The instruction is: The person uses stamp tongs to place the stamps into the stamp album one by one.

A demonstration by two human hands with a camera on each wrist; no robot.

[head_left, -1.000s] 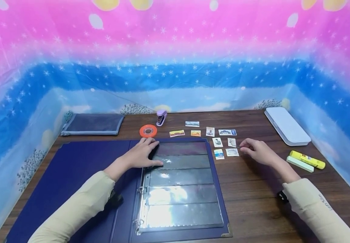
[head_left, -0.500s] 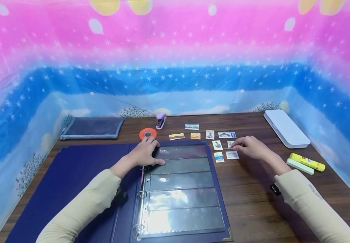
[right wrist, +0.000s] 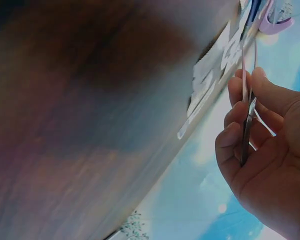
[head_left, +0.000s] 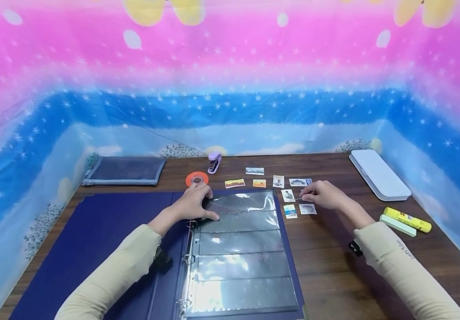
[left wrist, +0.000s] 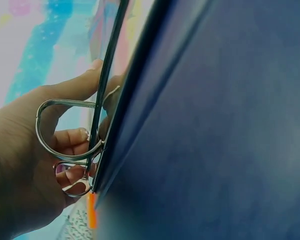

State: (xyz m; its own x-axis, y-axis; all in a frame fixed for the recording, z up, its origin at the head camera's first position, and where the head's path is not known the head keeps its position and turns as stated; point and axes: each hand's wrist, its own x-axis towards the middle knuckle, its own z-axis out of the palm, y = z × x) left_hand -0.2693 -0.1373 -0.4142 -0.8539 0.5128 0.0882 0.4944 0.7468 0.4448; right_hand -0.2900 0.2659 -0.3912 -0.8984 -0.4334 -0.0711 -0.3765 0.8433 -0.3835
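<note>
A dark blue ring binder point(head_left: 106, 235) lies spread on the table, bearing a clear pocket page point(head_left: 239, 242) over black. My left hand point(head_left: 192, 202) rests at the page's upper left corner, thumb stretched over the pockets and fingers near the top ring point(left wrist: 67, 102). Thin metal tweezers point(right wrist: 249, 120) are pinched between the thumb and fingers of my right hand point(head_left: 323, 195). Their tips point left among the stamps, beside a portrait-format stamp point(head_left: 287, 195). Just below that hand lies a pale stamp point(head_left: 307, 209). Whether the tips hold a stamp I cannot tell; my fingers cover that spot.
Several more stamps point(head_left: 235, 183) lie beyond the binder. An orange tape roll point(head_left: 196, 178), a purple stapler point(head_left: 215, 162) and a grey zip pouch point(head_left: 124, 171) are at the back. To the right are a white case point(head_left: 379, 174), a yellow glue stick point(head_left: 407, 219) and a pale green bar point(head_left: 398, 225).
My right hand has shifted slightly left with the tweezers, and the upright stamp beside its fingers is now covered or lifted. The left hand stays at the page's corner. The head view has tilted slightly.
</note>
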